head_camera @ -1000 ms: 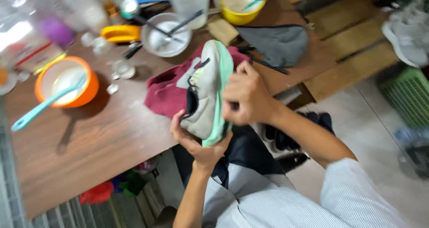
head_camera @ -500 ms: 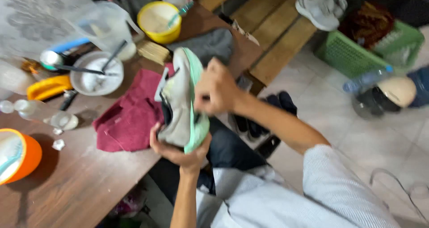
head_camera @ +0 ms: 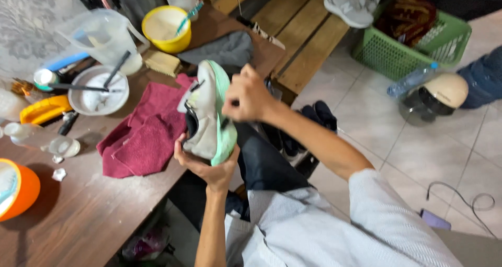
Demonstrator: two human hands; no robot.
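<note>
My left hand (head_camera: 206,165) cups the heel end of a white sneaker (head_camera: 204,115) with a mint-green sole, holding it on its side over the edge of the wooden table (head_camera: 78,214). My right hand (head_camera: 248,94) is closed against the green sole, gripping a small dark tool that is mostly hidden by my fingers. A crumpled maroon cloth (head_camera: 144,136) lies on the table just left of the shoe.
On the table stand an orange bowl (head_camera: 21,188), a white bowl (head_camera: 97,92) with a brush, a yellow bowl (head_camera: 164,29), a clear jug (head_camera: 102,37), a scrub brush (head_camera: 162,63) and a grey cloth (head_camera: 222,50). A green basket (head_camera: 413,44), a helmet (head_camera: 436,97) and another sneaker (head_camera: 350,3) lie right.
The view has swung right, so the orange bowl slid toward the left edge and the floor, basket and helmet came in. My right hand stays on the sole; the shoe remains held.
</note>
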